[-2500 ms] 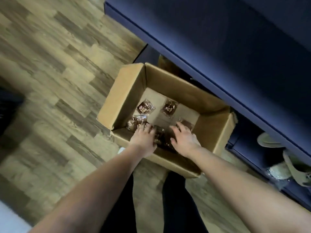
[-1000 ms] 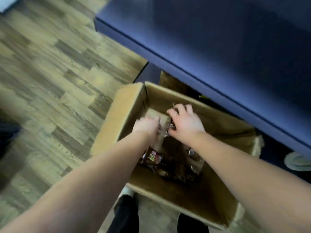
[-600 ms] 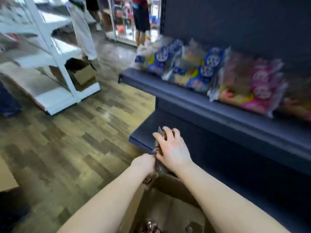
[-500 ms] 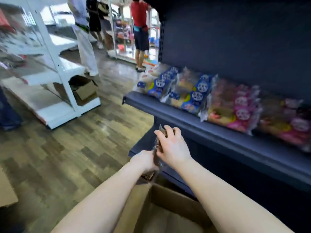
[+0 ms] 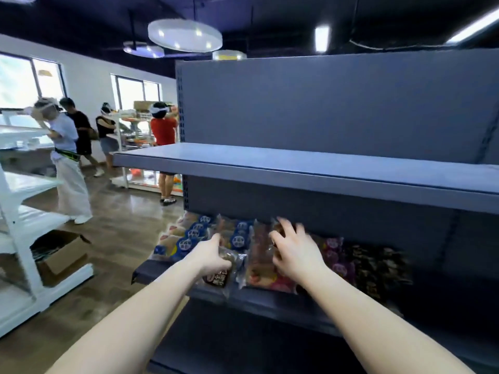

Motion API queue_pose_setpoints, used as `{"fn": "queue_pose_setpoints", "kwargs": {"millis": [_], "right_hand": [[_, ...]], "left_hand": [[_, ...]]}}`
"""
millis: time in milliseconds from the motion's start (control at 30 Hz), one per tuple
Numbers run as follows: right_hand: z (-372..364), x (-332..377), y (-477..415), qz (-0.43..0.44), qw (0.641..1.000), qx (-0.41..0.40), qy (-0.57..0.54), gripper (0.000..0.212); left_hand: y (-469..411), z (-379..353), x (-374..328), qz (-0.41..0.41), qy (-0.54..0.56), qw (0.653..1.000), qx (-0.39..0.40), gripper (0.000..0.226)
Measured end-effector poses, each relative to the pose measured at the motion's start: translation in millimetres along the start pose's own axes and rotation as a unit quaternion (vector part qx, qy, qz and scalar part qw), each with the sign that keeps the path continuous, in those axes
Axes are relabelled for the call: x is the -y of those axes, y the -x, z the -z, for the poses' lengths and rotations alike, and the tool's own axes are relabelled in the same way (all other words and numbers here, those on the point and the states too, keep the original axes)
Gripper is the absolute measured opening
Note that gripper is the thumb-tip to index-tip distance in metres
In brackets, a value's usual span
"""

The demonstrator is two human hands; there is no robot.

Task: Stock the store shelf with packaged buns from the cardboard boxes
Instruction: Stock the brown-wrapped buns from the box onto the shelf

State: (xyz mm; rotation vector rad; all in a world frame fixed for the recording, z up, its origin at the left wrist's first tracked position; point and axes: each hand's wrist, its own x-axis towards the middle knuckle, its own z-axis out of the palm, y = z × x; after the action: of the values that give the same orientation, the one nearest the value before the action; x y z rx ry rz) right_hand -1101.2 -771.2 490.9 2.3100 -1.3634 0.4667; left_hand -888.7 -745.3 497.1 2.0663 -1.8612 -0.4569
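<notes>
My left hand (image 5: 213, 259) grips a bunch of dark brown bun packs (image 5: 225, 272) at the front edge of the dark blue middle shelf (image 5: 270, 302). My right hand (image 5: 295, 252) reaches over the pink packs (image 5: 270, 276) on that shelf. It is blurred and seems to pinch a brown pack (image 5: 278, 229) between thumb and fingers. Blue-labelled bun packs (image 5: 189, 236) lie at the shelf's left end and dark packs (image 5: 378, 268) to the right. The cardboard box I took the packs from is out of view.
The blue shelf above (image 5: 297, 174) is bare and overhangs the middle shelf. A white rack (image 5: 19, 238) at the left holds an open cardboard box (image 5: 62, 255). Several people (image 5: 67, 157) stand in the aisle behind on the wooden floor (image 5: 121, 252).
I have stood up from the box. Both hands rose with the packs to the middle shelf and moved apart, the right one going over the pink packs.
</notes>
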Motion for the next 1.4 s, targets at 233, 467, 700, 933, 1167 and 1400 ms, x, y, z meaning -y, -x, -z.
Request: {"fn": "queue_pose_setpoints", "kwargs": {"millis": [233,467,700,933,1167,1400], "right_hand": [[8.2,-108.2,75.4,-0.062,0.992,0.073,0.079,0.050],[18.8,-223.8,158.6,-0.184,0.971,0.113,0.103,0.042],[6.7,-308.7,228.5,-0.238,0.957,0.137,0.099,0.071],[-33.0,-351.7,265.5,-0.300,0.933,0.195,0.031,0.079],[-74.8,-358.5,275.7,-0.292,0.923,0.251,-0.024,0.066],[-91.4,-356.0,293.3,-0.295,0.940,0.129,-0.108,0.069]], "left_hand": [[-23.8,-53.6,-134.3,-0.111,-0.018,0.992,0.063,0.048],[-31.6,-132.4,-270.7,-0.229,-0.004,0.959,0.170,0.061],[-41.1,-207.0,-359.0,-0.255,0.038,0.930,0.260,0.068],[-43.0,-280.5,-399.4,-0.234,0.061,0.924,0.297,0.075],[-26.5,-331.0,-381.1,-0.256,-0.113,0.954,0.103,0.062],[-8.8,-364.2,-365.6,-0.319,-0.116,0.940,0.025,0.070]]}}
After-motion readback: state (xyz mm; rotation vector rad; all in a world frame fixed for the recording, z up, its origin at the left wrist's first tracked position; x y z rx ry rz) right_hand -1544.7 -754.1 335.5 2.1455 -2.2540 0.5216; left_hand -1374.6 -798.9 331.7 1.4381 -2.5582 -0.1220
